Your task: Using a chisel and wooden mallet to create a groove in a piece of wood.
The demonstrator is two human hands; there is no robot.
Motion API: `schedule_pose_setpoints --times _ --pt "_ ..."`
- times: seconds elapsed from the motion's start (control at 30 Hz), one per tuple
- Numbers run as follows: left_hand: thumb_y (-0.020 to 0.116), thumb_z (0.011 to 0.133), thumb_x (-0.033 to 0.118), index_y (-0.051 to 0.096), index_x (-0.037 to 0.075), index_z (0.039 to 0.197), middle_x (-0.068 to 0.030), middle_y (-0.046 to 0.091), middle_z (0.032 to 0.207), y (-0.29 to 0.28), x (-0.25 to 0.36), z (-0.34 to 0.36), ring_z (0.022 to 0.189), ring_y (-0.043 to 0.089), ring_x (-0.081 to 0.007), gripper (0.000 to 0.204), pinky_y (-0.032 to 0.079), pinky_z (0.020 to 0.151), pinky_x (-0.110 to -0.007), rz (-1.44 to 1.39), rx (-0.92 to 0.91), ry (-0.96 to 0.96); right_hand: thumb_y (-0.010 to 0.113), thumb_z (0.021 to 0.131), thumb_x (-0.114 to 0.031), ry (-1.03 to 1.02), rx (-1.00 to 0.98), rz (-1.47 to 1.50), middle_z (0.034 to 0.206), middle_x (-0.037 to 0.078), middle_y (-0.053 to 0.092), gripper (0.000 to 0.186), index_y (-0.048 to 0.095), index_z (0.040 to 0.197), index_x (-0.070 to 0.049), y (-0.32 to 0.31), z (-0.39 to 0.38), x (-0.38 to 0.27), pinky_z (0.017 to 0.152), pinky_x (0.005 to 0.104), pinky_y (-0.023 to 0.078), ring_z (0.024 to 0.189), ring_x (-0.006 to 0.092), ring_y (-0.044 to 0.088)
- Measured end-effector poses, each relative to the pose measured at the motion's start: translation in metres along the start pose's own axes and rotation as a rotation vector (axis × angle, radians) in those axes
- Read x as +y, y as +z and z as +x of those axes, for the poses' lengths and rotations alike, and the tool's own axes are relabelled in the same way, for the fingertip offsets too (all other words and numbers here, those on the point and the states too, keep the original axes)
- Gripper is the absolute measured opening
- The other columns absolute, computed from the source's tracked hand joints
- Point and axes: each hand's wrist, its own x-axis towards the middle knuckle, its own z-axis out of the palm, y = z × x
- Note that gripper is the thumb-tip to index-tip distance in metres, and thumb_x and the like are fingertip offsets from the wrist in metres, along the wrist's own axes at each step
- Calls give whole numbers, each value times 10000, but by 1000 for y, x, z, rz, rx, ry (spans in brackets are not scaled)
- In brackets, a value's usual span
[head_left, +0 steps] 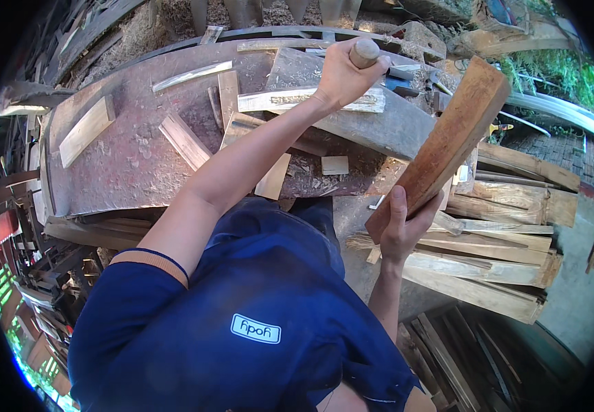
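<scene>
My left hand (345,75) is raised over the workbench (111,185) with its fingers wrapped round the pale, round-ended wooden handle (365,52) of a tool; whether the dark metal just behind it belongs to the tool I cannot tell. Below that hand lies a light wooden strip (283,99) on a grey board (372,130). My right hand (406,223) grips the lower end of a thick reddish-brown wooden block (458,130), which slants up to the right, its upper end near the bench's right side.
Offcuts (87,127) and shavings are scattered over the bench. At the right, cut boards (482,268) are piled above a concrete floor (578,261). Dark planks (448,350) stand at the lower right. Clutter (15,233) crowds the left edge, and greenery (557,82) shows at the upper right.
</scene>
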Motion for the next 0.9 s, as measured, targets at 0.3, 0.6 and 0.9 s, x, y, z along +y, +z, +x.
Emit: schedule_pose_setpoints --times 0.3,0.6,0.9 --pt "689 835 177 584 51 715 31 575 614 -9 -6 0 570 527 -29 203 441 527 -216 41 44 61 670 858 -300 63 -57 -22 1104 173 475 652 341 1304 44 -3 -1 5 897 381 401 1014 250 484" --pt "734 708 178 618 68 786 -122 640 694 17 -3 -23 621 647 -270 177 510 597 -340 119 -25 229 626 838 -235 -106 68 75 1129 177 472 606 331 1290 39 5 5 -20 912 378 383 1013 208 483" --pt "757 637 232 619 157 869 -84 658 774 29 -9 -52 725 642 -313 280 507 613 -393 298 -300 361 682 829 -213 -56 45 74 1104 174 478 645 317 1299 37 6 7 -11 795 344 450 930 228 527"
